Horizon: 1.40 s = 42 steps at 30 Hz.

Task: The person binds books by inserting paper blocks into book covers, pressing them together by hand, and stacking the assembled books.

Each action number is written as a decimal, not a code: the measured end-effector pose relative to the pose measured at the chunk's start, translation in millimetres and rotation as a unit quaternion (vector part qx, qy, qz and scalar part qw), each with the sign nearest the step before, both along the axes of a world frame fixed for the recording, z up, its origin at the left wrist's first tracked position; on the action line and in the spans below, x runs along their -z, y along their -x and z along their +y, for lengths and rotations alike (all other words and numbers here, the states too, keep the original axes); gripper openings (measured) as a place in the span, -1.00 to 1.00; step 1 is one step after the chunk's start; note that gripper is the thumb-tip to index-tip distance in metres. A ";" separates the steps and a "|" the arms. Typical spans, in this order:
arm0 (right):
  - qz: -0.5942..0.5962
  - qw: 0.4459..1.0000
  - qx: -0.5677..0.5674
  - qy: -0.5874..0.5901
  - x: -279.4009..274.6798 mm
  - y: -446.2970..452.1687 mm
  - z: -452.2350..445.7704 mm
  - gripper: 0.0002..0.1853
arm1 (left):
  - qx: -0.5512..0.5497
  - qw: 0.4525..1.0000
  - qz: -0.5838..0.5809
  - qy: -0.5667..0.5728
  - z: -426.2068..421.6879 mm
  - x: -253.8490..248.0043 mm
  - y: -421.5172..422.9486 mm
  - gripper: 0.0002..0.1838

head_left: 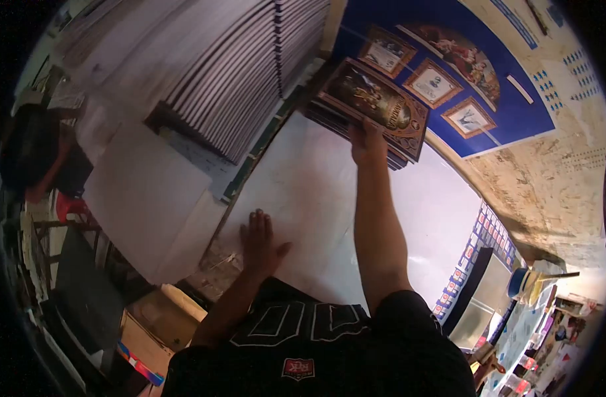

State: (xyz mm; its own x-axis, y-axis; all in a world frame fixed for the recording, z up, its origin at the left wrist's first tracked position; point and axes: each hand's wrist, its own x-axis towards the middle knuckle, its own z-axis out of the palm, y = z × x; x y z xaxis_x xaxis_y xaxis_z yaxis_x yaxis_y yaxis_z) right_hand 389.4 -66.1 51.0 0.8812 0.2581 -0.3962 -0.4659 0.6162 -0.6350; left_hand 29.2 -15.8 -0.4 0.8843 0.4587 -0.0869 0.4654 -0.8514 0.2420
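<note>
My right hand is stretched out to the far side of the table, gripping the near edge of a dark brown book with an ornate framed picture on its cover. That book lies on top of a stack of similar dark books, whose edges show beneath it. Part of the grip is hidden, so I cannot tell whether the book is lifted off the stack. Near the table's left edge, my left hand rests with its fingers stretched out, holding nothing, on or just over the white tabletop.
Tall piles of paper-edged boards or blocks stand at the back left. A blue poster hangs on the worn wall. A cardboard box sits low left, and another person's arm shows beyond. A jar stands at right.
</note>
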 end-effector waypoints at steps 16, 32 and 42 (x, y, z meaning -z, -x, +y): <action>-0.107 0.877 -0.226 0.409 1.8 150.7 -179.3 -0.66 | -0.190 0.899 0.072 0.389 6.2 13.9 125.1 -0.45; -0.265 0.697 -0.028 0.665 63.1 190.2 -171.3 -0.78 | -0.296 0.702 -0.080 0.642 9.8 -72.8 57.2 -0.41; -0.303 0.697 -0.036 0.649 53.6 184.4 -180.3 -0.83 | 0.054 0.941 -0.319 0.095 30.4 -163.3 -145.0 -0.09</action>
State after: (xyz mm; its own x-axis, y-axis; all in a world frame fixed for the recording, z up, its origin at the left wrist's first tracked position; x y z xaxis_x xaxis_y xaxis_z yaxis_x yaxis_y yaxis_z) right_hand 205.0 -246.5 -2.5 0.9913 0.0809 0.1036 0.1310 -0.6720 -0.7289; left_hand 174.2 14.6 162.9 0.8248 0.3922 0.4073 0.0857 -0.7987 0.5956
